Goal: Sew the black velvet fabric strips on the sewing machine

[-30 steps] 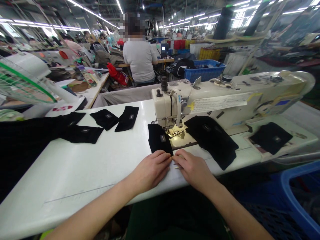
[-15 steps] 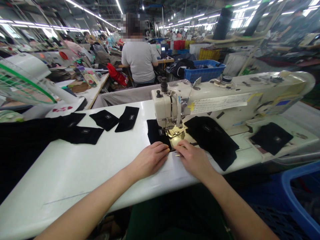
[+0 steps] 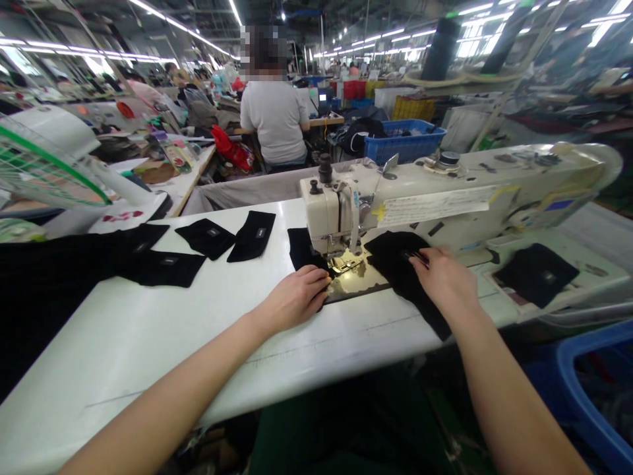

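Observation:
My left hand (image 3: 302, 297) lies with its fingers together on the near edge of a black fabric piece (image 3: 299, 249) and presses it to the table. That piece reaches under the head of the sewing machine (image 3: 324, 218), beside its presser foot (image 3: 343, 264). To the right, my right hand (image 3: 448, 280) has its fingers closed on the top of a small stack of black fabric pieces (image 3: 390, 247), close to a small label. The hand covers the stack's right side.
More labelled black pieces (image 3: 252, 236) lie on the white table (image 3: 232, 316) at left, near a large black cloth (image 3: 44, 284). Another piece (image 3: 539, 274) rests right of the machine. A blue basket (image 3: 568, 369) stands at lower right, a fan (image 3: 49, 165) at left. A person (image 3: 274, 122) sits ahead.
My right hand has moved right and away from the presser foot, onto the stack of black pieces. My left hand and its piece have shifted slightly left and away from me.

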The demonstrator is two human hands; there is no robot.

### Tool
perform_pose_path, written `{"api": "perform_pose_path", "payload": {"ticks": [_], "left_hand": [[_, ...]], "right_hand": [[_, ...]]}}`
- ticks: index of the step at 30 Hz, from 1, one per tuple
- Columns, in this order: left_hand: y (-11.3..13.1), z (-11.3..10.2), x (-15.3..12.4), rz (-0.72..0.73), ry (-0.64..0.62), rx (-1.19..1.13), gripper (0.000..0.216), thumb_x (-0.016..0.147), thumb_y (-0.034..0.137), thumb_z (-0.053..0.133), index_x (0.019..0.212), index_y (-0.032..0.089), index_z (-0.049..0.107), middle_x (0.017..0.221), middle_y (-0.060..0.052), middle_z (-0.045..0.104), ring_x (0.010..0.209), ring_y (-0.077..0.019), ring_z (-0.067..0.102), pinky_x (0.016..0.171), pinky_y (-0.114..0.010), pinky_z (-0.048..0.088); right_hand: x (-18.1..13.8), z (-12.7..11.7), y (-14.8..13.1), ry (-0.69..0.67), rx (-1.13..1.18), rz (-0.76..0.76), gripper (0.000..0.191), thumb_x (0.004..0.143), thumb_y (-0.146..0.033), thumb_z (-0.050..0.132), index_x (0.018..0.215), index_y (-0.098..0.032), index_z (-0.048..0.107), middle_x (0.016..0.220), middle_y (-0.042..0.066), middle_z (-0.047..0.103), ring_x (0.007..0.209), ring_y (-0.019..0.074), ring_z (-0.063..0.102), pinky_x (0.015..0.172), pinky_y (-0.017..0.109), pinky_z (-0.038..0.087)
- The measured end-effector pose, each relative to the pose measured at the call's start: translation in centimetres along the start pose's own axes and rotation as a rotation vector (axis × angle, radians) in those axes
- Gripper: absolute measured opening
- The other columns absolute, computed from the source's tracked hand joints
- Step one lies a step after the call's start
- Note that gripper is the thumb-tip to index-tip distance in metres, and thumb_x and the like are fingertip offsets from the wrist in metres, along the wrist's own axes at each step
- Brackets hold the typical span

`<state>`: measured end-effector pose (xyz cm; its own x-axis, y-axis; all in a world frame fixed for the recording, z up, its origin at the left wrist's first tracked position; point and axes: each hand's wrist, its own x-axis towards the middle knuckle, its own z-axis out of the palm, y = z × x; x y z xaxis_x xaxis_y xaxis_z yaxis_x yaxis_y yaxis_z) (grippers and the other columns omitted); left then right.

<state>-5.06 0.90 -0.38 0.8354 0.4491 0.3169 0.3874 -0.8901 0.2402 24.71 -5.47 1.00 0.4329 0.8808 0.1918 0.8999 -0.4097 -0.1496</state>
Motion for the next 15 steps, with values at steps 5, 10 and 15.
{"api": "perform_pose_path", "payload": {"ticks": [5, 10, 15], "left_hand": [[-1.2, 0.0, 0.4, -0.003, -0.011, 0.015, 0.027, 0.097, 0.020, 0.048, 0.115, 0.015, 0.068, 0.113, -0.012, 0.067, 0.108, -0.0245, 0.061, 0.094, -0.042, 0.056], [-2.1, 0.0, 0.9, -0.010, -0.018, 0.040, 0.027, 0.097, 0.021, 0.048, 0.114, 0.014, 0.068, 0.113, -0.013, 0.066, 0.110, -0.0247, 0.060, 0.096, -0.040, 0.054], [-2.3, -0.2, 1.2, -0.016, -0.017, 0.041, 0.028, 0.098, 0.022, 0.046, 0.115, 0.013, 0.067, 0.112, -0.013, 0.066, 0.109, -0.0246, 0.059, 0.098, -0.040, 0.053]], "right_hand": [[0.8, -0.3, 0.1, -0.020, 0.023, 0.047, 0.029, 0.095, -0.037, 0.052, 0.107, -0.019, 0.071, 0.109, 0.012, 0.070, 0.085, 0.0249, 0.067, 0.063, 0.031, 0.041], [0.8, -1.5, 0.0, 0.066, 0.097, 0.036, 0.022, 0.092, -0.034, 0.054, 0.096, -0.022, 0.071, 0.103, 0.009, 0.071, 0.081, 0.0229, 0.065, 0.061, 0.030, 0.036], [-0.8, -3.1, 0.3, 0.156, 0.135, 0.023, 0.021, 0.091, -0.038, 0.056, 0.098, -0.024, 0.069, 0.077, 0.005, 0.069, 0.064, 0.0209, 0.061, 0.058, 0.029, 0.031]]}}
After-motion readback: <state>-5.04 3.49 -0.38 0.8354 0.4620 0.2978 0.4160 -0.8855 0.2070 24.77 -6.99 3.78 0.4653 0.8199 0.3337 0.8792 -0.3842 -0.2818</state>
